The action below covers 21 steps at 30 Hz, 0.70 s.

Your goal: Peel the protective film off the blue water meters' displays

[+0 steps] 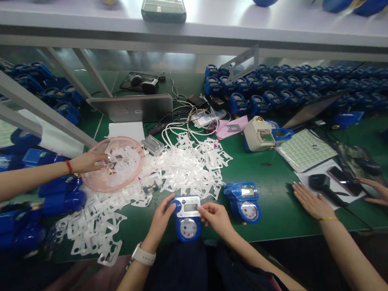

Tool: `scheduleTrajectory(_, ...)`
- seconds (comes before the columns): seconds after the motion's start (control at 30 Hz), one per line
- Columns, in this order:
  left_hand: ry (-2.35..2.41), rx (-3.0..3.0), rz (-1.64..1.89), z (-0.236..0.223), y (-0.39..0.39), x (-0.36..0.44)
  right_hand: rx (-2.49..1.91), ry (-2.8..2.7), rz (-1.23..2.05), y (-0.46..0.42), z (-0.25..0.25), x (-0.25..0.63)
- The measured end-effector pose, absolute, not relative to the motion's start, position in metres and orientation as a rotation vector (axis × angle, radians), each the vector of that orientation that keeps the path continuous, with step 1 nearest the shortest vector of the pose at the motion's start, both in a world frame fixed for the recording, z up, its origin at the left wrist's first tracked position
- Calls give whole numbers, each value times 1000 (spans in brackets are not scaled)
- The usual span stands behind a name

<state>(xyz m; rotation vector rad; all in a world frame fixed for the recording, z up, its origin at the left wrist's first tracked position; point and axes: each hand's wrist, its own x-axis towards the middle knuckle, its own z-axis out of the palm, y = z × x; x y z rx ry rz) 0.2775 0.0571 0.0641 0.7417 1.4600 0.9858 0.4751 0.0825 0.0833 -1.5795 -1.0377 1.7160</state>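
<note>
Presently, the person's left hand [160, 217] and right hand [218, 220] are both at one blue meter [189, 233], which is on the near side of the heap of white plastic pieces [188, 164]. The left thumb and forefinger are clamped on the left end of this meter, at its upper part. The right thumb and forefinger are pinched together on the right edge of the white face plate [189, 200], which lies over the grey display; whether the plate is fully seated, I cannot tell. On the left wrist there is a white watch [143, 255].

To the right of the heap, toward the near side, a second meter [243, 202] lies on the green table [279, 210], apart from both hands. Left of the heap, and beside it, is a pink tray [142, 160], into which a co-worker's hand [89, 162] reaches; its fingers are bent among the pieces there. Behind the heap stands a laptop [127, 109]. Well to the right of the heap, another person's hand [314, 203] is lying flat on the table, near a black scanner [319, 181].
</note>
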Motion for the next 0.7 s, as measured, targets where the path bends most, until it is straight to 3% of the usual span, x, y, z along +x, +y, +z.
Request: scheduleTrajectory(0.7, 1414, 843, 959, 57, 53, 283, -1608, -1040, 1715, 84, 81, 471)
